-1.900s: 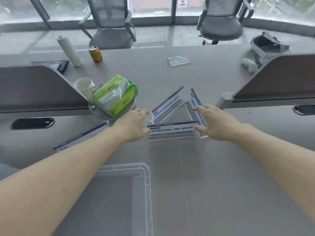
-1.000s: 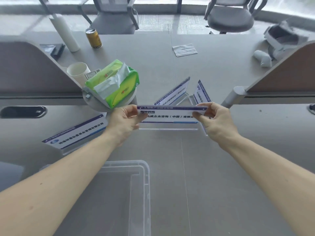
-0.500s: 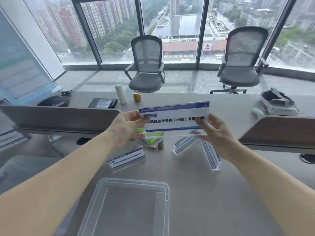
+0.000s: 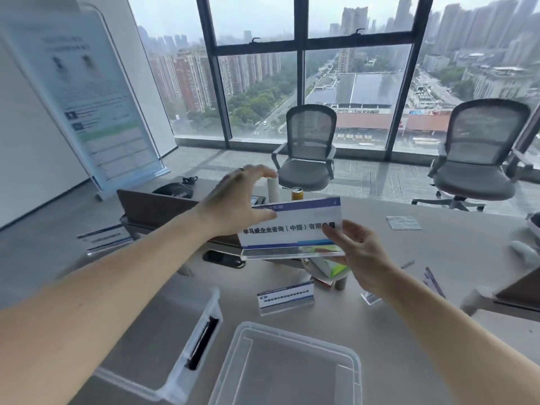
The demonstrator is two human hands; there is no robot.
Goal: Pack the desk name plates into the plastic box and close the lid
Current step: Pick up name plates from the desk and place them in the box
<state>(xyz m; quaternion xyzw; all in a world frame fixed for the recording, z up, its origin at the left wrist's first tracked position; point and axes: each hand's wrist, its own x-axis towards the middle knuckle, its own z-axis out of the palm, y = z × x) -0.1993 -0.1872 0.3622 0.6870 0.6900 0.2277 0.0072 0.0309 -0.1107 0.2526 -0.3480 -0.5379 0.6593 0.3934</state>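
Observation:
I hold an acrylic desk name plate (image 4: 292, 229), white with blue bands and dark lettering, up in the air above the desk. My right hand (image 4: 359, 258) grips its right end. My left hand (image 4: 236, 200) is blurred, with fingers spread at the plate's upper left corner. Another name plate (image 4: 286, 296) stands on the desk below, one (image 4: 106, 238) at the far left, one (image 4: 434, 283) to the right. A clear plastic box (image 4: 163, 325) with a black latch lies at the lower left. A second clear plastic piece (image 4: 292, 366) sits bottom centre; I cannot tell whether it is the lid.
A green tissue pack (image 4: 336, 268) shows under the held plate. A brown desk divider (image 4: 152, 209), a white bottle (image 4: 273, 190) and a yellow can (image 4: 297, 194) stand behind. A folded cloth (image 4: 403, 223) lies far right. Two grey chairs (image 4: 306, 147) face the windows.
The plate was lifted off the desk with both hands and raised. My view has tilted up and left. My left hand has come off the plate's left end and spread its fingers.

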